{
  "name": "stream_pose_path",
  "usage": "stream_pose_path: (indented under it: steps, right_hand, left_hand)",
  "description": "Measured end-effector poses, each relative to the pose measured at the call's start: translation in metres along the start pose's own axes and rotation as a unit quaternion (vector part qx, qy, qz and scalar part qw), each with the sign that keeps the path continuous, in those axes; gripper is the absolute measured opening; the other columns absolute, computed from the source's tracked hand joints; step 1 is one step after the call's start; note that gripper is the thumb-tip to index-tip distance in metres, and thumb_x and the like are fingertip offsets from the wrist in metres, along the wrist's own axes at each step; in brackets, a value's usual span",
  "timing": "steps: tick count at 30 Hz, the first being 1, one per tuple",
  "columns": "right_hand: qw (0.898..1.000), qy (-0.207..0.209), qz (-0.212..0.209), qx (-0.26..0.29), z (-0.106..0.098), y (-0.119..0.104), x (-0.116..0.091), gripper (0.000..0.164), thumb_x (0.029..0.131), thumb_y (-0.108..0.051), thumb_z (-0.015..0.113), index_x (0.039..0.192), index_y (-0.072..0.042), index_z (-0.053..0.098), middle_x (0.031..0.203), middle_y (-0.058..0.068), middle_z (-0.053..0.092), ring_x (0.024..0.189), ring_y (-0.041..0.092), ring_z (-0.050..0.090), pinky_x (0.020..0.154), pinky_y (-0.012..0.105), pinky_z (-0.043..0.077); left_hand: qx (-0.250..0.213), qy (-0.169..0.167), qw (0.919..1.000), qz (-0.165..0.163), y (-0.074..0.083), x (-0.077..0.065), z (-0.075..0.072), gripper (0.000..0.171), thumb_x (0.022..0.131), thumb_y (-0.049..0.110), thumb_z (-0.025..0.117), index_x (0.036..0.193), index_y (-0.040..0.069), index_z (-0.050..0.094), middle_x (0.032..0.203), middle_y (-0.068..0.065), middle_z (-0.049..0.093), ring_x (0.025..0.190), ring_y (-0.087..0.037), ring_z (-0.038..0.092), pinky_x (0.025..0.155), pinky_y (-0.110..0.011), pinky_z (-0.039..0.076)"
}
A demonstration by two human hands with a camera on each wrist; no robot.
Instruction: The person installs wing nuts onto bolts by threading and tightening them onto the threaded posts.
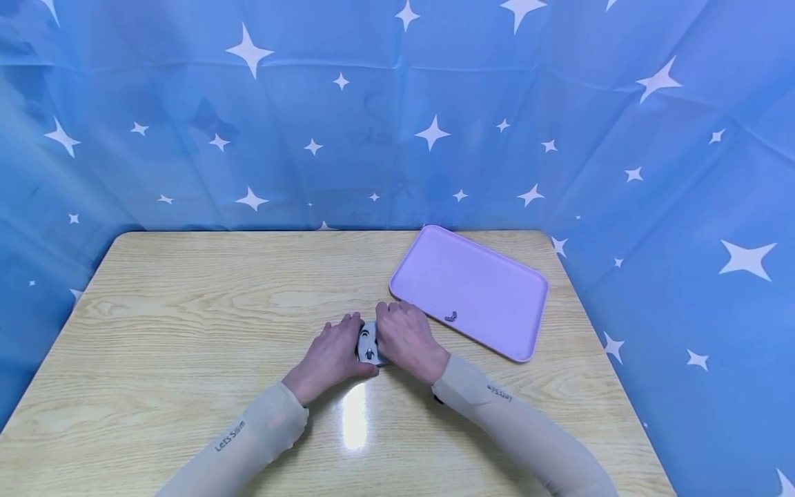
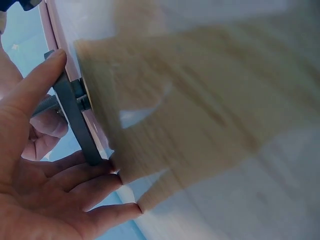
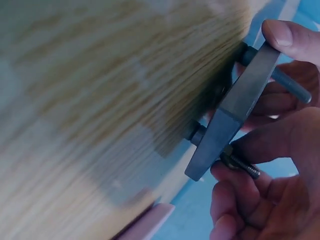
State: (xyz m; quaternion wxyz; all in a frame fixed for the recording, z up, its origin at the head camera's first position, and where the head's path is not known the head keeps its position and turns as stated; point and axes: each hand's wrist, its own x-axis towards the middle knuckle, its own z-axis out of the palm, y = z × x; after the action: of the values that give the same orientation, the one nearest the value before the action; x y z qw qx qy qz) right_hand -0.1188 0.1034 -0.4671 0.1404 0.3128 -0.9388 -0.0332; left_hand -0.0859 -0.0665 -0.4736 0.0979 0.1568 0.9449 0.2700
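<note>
A thick grey metal plate (image 1: 368,338) with holes stands just above the wooden table. My left hand (image 1: 332,351) holds it by its edges, thumb on one end and fingers on the other. In the right wrist view, the plate (image 3: 237,102) carries two bolts, their dark heads on the table side. One bolt shank (image 3: 292,85) sticks out bare near the left thumb. My right hand (image 1: 408,338) pinches at a small nut (image 3: 228,156) on the other, threaded bolt (image 3: 248,169). The fingers partly hide the nut.
A purple tray (image 1: 475,286) lies at an angle beyond my right hand, with a small dark curved piece (image 1: 450,317) at its near edge. The wooden table (image 1: 205,324) spreads out to the left. A blue starred curtain (image 1: 348,110) hangs behind it.
</note>
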Motion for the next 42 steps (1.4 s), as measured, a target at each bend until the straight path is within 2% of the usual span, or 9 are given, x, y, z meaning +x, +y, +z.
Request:
stream_pose_path:
  steps: [7, 12, 16, 18, 24, 28, 34, 38, 42]
  right_hand:
    - [1.000, 0.001, 0.013, 0.011, -0.002, -0.001, -0.001, 0.014, 0.088, -0.014, 0.072, 0.082, -0.007, 0.061, 0.064, 0.003, 0.056, 0.056, 0.017, 0.052, 0.049, 0.029, 0.046]
    - [0.999, 0.004, 0.015, 0.028, -0.002, 0.004, -0.002, 0.016, 0.095, -0.019, 0.069, 0.086, -0.007, 0.063, 0.071, 0.004, 0.061, 0.060, 0.021, 0.058, 0.053, 0.033, 0.049]
    - [0.996, -0.022, 0.023, 0.086, -0.006, 0.013, -0.007, 0.017, 0.099, -0.025, 0.068, 0.101, -0.009, 0.068, 0.086, 0.004, 0.069, 0.074, 0.022, 0.065, 0.063, 0.036, 0.052]
    - [0.993, -0.039, 0.026, 0.110, -0.010, 0.017, -0.011, 0.022, 0.100, -0.028, 0.067, 0.111, -0.009, 0.069, 0.097, 0.004, 0.071, 0.083, 0.024, 0.067, 0.069, 0.038, 0.053]
    - [0.988, -0.072, 0.013, 0.135, -0.019, 0.028, -0.022, 0.041, 0.102, -0.037, 0.063, 0.133, -0.010, 0.064, 0.125, 0.008, 0.069, 0.109, 0.028, 0.066, 0.087, 0.046, 0.053]
    - [0.987, -0.077, -0.002, 0.138, -0.022, 0.035, -0.030, 0.049, 0.101, -0.042, 0.065, 0.137, -0.009, 0.062, 0.134, 0.011, 0.066, 0.120, 0.032, 0.063, 0.098, 0.050, 0.052]
    - [0.986, -0.095, -0.016, 0.137, -0.024, 0.044, -0.041, 0.064, 0.095, -0.053, 0.070, 0.140, -0.009, 0.059, 0.139, 0.012, 0.064, 0.128, 0.033, 0.058, 0.107, 0.054, 0.045]
    - [0.987, -0.104, -0.021, 0.121, -0.024, 0.045, -0.048, 0.072, 0.089, -0.059, 0.073, 0.141, -0.011, 0.060, 0.138, 0.009, 0.064, 0.128, 0.030, 0.057, 0.107, 0.053, 0.043]
    - [0.989, -0.102, -0.023, 0.103, -0.024, 0.045, -0.055, 0.070, 0.087, -0.061, 0.075, 0.135, -0.011, 0.064, 0.130, 0.007, 0.067, 0.120, 0.029, 0.061, 0.098, 0.048, 0.048]
  left_hand:
    - [0.004, -0.007, 0.9999, -0.007, 0.003, 0.000, 0.001, 0.102, 0.075, 0.042, 0.093, 0.147, -0.012, 0.045, 0.146, -0.033, 0.052, 0.139, -0.046, 0.048, 0.116, -0.065, 0.033]
    - [0.014, -0.011, 0.9998, -0.006, 0.003, 0.000, -0.001, 0.104, 0.075, 0.046, 0.092, 0.148, -0.011, 0.044, 0.147, -0.033, 0.051, 0.138, -0.046, 0.049, 0.116, -0.065, 0.034]
    - [0.009, -0.025, 0.9997, 0.001, 0.002, -0.002, -0.003, 0.108, 0.074, 0.049, 0.092, 0.149, -0.010, 0.044, 0.153, -0.032, 0.045, 0.144, -0.045, 0.042, 0.117, -0.065, 0.030]
    - [0.003, -0.035, 0.9994, 0.006, 0.000, -0.003, -0.004, 0.110, 0.073, 0.051, 0.091, 0.151, -0.008, 0.042, 0.156, -0.031, 0.041, 0.147, -0.044, 0.037, 0.119, -0.065, 0.028]
    - [-0.023, -0.058, 0.9980, 0.008, -0.007, -0.006, -0.007, 0.112, 0.074, 0.047, 0.091, 0.158, -0.001, 0.035, 0.163, -0.024, 0.033, 0.153, -0.039, 0.028, 0.123, -0.060, 0.022]
    - [-0.026, -0.069, 0.9973, 0.007, -0.009, -0.008, -0.011, 0.114, 0.075, 0.044, 0.091, 0.160, -0.002, 0.030, 0.165, -0.022, 0.031, 0.154, -0.038, 0.026, 0.124, -0.057, 0.022]
    - [-0.024, -0.088, 0.9958, 0.004, -0.011, -0.007, -0.019, 0.109, 0.077, 0.043, 0.090, 0.158, -0.004, 0.034, 0.168, -0.022, 0.024, 0.155, -0.043, 0.019, 0.124, -0.058, 0.022]
    - [-0.021, -0.086, 0.9959, 0.016, -0.013, -0.007, -0.022, 0.106, 0.078, 0.041, 0.090, 0.157, -0.004, 0.036, 0.168, -0.021, 0.024, 0.154, -0.046, 0.018, 0.122, -0.063, 0.022]
    - [-0.017, -0.086, 0.9959, 0.022, -0.015, -0.007, -0.025, 0.103, 0.080, 0.039, 0.089, 0.157, -0.003, 0.036, 0.168, -0.018, 0.026, 0.154, -0.046, 0.018, 0.122, -0.064, 0.020]
